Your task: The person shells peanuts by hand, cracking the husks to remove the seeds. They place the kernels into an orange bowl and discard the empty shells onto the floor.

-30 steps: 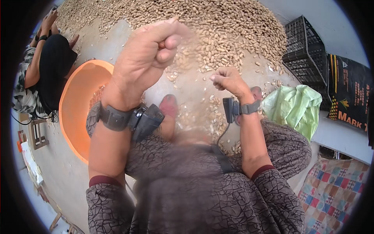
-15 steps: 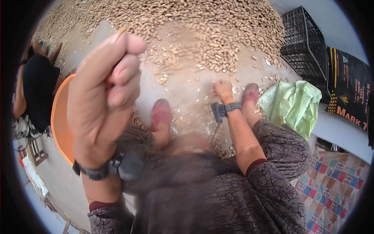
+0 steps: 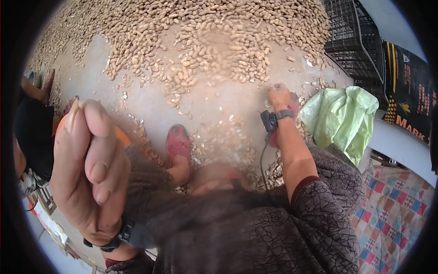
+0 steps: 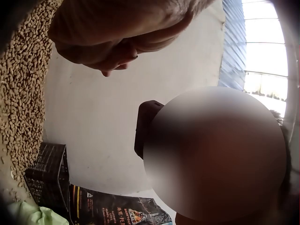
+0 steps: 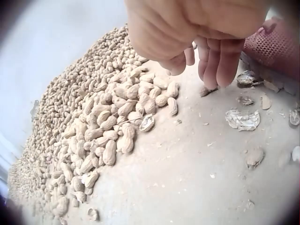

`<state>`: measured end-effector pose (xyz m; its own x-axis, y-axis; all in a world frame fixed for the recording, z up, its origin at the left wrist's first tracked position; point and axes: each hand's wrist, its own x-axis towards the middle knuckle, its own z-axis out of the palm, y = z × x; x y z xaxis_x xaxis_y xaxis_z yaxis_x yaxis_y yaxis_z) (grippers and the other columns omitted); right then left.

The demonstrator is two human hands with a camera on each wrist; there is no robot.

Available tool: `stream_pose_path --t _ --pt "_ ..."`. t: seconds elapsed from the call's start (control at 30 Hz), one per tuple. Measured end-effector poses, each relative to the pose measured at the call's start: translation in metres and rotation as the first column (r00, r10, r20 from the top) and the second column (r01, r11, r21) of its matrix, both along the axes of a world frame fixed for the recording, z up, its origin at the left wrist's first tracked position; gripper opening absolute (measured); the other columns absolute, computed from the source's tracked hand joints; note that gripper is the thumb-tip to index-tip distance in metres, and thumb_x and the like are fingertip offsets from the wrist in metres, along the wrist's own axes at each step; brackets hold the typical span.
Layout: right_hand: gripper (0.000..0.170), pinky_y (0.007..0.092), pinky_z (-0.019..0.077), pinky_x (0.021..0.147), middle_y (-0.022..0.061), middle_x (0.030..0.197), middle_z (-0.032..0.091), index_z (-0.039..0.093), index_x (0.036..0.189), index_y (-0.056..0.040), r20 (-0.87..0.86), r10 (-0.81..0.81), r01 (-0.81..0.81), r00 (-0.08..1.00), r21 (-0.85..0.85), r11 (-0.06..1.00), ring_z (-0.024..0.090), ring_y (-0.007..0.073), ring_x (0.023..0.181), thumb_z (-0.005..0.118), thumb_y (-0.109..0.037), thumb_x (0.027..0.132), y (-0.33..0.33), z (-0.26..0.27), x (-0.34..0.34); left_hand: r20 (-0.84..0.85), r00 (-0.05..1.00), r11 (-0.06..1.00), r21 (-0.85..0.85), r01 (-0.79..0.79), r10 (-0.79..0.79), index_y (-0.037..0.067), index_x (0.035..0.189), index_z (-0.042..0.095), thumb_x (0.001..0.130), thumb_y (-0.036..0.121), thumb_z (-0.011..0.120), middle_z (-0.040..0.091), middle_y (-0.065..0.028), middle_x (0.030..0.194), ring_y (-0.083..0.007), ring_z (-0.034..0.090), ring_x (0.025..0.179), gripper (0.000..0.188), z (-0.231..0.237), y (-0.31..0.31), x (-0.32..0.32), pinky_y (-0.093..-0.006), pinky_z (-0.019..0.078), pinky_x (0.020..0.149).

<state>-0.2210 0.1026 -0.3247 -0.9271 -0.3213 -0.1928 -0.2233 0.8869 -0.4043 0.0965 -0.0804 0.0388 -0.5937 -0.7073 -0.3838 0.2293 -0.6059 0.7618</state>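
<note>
Raised close to the head camera on the left, the left hand [image 3: 93, 164] has its fingers curled and its thumb against the index finger; whether anything small is pinched there cannot be told. The left wrist view shows the same hand [image 4: 122, 33] from below, with no object visible in it. Low over the floor beside the right shoe, the right hand [image 3: 279, 97] points downward. In the right wrist view, the right hand's [image 5: 201, 28] fingers hang fairly straight, tips at a small dark shell piece [image 5: 207, 91]. Unshelled peanuts [image 5: 110, 117] lie to the left of it.
A wide peanut heap [image 3: 205, 27] spreads across the floor ahead. Black crates [image 3: 353, 45], a printed black sack [image 3: 408, 91] and a green bag [image 3: 349, 114] stand at the right. An orange tub [image 3: 122, 137] and another person [image 3: 34, 132] are at the left. Shells litter the floor.
The left hand has moved left and lower in the head view, its wrist turned. The right hand has shifted slightly right and away from the body. The view has turned, hiding more of the orange tub.
</note>
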Motion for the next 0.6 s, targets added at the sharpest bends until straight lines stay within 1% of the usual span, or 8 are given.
stream_pose_path --t 0.13,0.2,0.3,0.37,0.43,0.5,0.53,0.6 --pt "0.030 0.0324 0.0470 0.075 0.0168 0.088 0.065 0.065 0.089 -0.0028 0.271 -0.020 0.073 0.962 -0.186 0.980 0.063 0.0257 0.084 0.063 -0.028 0.073 0.002 -0.030 0.018 0.057 0.998 1.000 0.009 -0.006 0.006 -0.001 0.091 0.045 0.098 0.016 0.034 0.040 0.0002 0.056 -0.0031 0.030 0.035 0.022 0.000 0.000 -0.006 -0.0135 0.0274 0.030" --pt "0.023 0.0244 0.0459 0.066 0.0043 0.082 0.066 0.066 0.094 -0.0028 0.259 0.216 -0.052 0.941 -0.520 0.852 0.057 0.0090 0.072 0.064 -0.020 0.079 0.000 -0.060 0.042 0.074 0.997 1.000 0.012 0.005 -0.005 0.000 0.091 0.043 0.098 0.015 0.035 0.039 0.0000 0.057 -0.0025 0.030 0.035 0.018 -0.002 -0.002 -0.006 -0.0124 0.0289 0.029" --pt "0.018 0.0221 0.0452 0.066 0.0004 0.081 0.064 0.067 0.092 -0.0024 0.365 0.332 -0.094 0.870 -0.538 0.838 0.054 0.0058 0.070 0.063 -0.016 0.080 -0.023 -0.041 0.085 0.042 0.997 0.998 -0.008 0.063 -0.063 0.000 0.090 0.043 0.098 0.016 0.034 0.038 0.0000 0.057 -0.0027 0.029 0.034 0.019 -0.005 -0.002 -0.006 -0.0127 0.0288 0.029" --pt "0.020 0.0242 0.0468 0.069 0.0037 0.083 0.066 0.067 0.093 -0.0043 0.482 0.454 -0.176 0.750 -0.517 0.838 0.059 0.0101 0.073 0.062 -0.020 0.081 -0.029 -0.029 0.107 0.068 0.997 0.999 0.009 0.038 -0.039 0.000 0.090 0.043 0.098 0.016 0.034 0.038 0.0002 0.057 -0.0025 0.028 0.033 0.020 -0.004 0.000 -0.008 -0.0130 0.0267 0.028" --pt "0.019 0.0309 0.0465 0.072 0.0079 0.082 0.066 0.067 0.088 -0.0083 0.409 0.653 -0.436 0.638 -0.507 0.744 0.061 0.0198 0.078 0.061 -0.023 0.078 -0.021 -0.011 0.131 0.055 0.996 0.998 -0.013 0.066 -0.065 0.000 0.090 0.043 0.098 0.016 0.033 0.038 0.0003 0.057 -0.0024 0.028 0.033 0.020 -0.006 0.000 -0.008 -0.0130 0.0254 0.028" --pt "0.013 0.0313 0.0464 0.072 0.0064 0.079 0.065 0.066 0.083 -0.0102 0.458 0.748 -0.578 0.480 -0.477 0.662 0.060 0.0198 0.076 0.062 -0.021 0.077 0.006 -0.025 0.151 0.025 0.994 0.993 -0.039 0.107 -0.106 0.001 0.091 0.043 0.098 0.016 0.033 0.038 0.0004 0.057 -0.0022 0.027 0.033 0.020 -0.005 0.000 -0.009 -0.0130 0.0242 0.028" --pt "0.013 0.0313 0.0464 0.072 0.0064 0.079 0.065 0.066 0.083 -0.0102 0.450 0.746 -0.580 0.491 -0.469 0.665 0.060 0.0198 0.076 0.062 -0.021 0.077 0.015 -0.027 0.152 0.043 0.998 0.999 0.000 0.050 -0.050 -0.001 0.089 0.044 0.097 0.017 0.037 0.038 0.0006 0.054 -0.0028 0.028 0.033 0.021 -0.003 0.001 -0.008 -0.0137 0.0261 0.029" --pt "0.009 0.0315 0.0465 0.072 0.0073 0.075 0.063 0.065 0.079 -0.0092 0.579 0.805 -0.727 0.130 -0.496 0.475 0.059 0.0203 0.076 0.061 -0.016 0.077 0.025 -0.029 0.151 0.067 0.997 0.998 0.038 -0.041 0.038 -0.003 0.086 0.045 0.095 0.017 0.041 0.038 0.0005 0.051 -0.0033 0.029 0.034 0.022 -0.001 0.004 -0.007 -0.0145 0.0274 0.029"
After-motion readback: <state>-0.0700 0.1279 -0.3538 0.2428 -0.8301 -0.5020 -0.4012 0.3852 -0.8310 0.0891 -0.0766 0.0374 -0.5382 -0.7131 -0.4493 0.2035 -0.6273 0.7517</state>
